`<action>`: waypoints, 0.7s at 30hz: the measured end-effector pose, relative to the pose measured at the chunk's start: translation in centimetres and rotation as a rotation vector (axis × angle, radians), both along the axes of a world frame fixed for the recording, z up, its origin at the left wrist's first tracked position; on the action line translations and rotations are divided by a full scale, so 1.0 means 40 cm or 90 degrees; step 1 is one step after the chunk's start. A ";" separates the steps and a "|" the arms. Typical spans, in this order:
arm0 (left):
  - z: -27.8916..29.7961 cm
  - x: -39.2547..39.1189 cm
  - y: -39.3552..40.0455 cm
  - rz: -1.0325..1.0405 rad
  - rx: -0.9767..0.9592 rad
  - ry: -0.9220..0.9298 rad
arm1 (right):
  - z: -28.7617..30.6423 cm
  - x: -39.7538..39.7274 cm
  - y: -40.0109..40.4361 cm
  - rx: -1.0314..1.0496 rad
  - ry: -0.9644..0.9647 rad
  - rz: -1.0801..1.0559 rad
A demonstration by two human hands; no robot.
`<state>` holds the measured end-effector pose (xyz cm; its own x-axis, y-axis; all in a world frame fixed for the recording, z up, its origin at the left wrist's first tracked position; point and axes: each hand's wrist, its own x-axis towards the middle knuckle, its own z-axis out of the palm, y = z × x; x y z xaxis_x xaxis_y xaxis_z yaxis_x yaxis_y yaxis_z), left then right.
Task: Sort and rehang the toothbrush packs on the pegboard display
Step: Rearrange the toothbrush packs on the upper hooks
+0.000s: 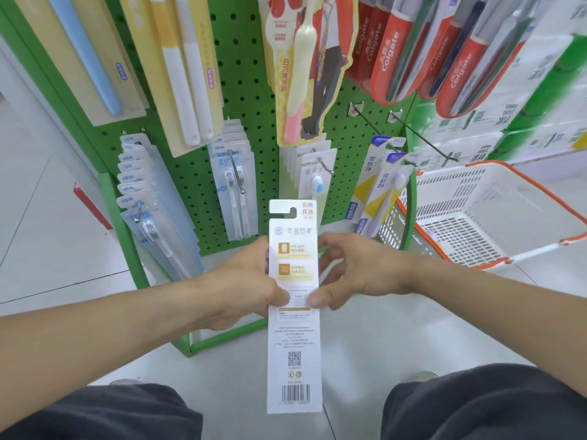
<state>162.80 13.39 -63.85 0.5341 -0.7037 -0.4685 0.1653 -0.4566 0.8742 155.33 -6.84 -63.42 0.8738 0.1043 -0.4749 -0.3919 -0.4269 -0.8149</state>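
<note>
You hold a long white toothbrush pack upright in front of you with both hands, its printed back toward you, with the barcode at the bottom end and the hook-shaped hang slot at the top. Your left hand grips its left edge, thumb pressed on the card face and fingers curled behind; your right hand pinches the right edge, thumb on the face just beside your left thumb, the other fingers bent around the far side. The pack's top reaches the lower part of the green pegboard but hangs on no peg. Behind it, on the board's bottom row, hang clear blister packs, a row of pale blue packs to the left, a white pack with a blue-headed brush just above your pack, and yellow-and-white packs to the right. Red Colgate packs hang at the upper right. A white basket with an orange rim sits to the right of the stand, on the floor.
</note>
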 end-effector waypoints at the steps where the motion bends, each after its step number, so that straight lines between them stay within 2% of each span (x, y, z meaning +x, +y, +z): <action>1: 0.003 0.003 0.002 -0.028 -0.008 -0.011 | -0.002 0.000 -0.001 0.023 -0.043 -0.004; 3: 0.010 0.005 0.007 -0.065 -0.023 -0.036 | 0.000 0.002 0.000 0.050 -0.121 -0.004; 6: 0.014 -0.004 0.008 -0.126 -0.032 -0.088 | 0.015 0.012 -0.001 0.115 -0.201 -0.097; 8: 0.016 -0.012 0.008 -0.168 -0.027 -0.112 | 0.026 0.020 0.000 0.105 -0.234 -0.123; 12: 0.012 -0.011 0.015 -0.174 -0.010 -0.107 | 0.028 0.020 0.008 0.082 -0.213 -0.141; 18: 0.017 -0.021 0.011 -0.091 -0.048 0.017 | 0.013 0.019 0.013 0.076 -0.207 -0.170; 21: 0.027 -0.014 0.009 -0.037 -0.087 0.033 | 0.012 0.015 0.020 0.092 -0.126 -0.138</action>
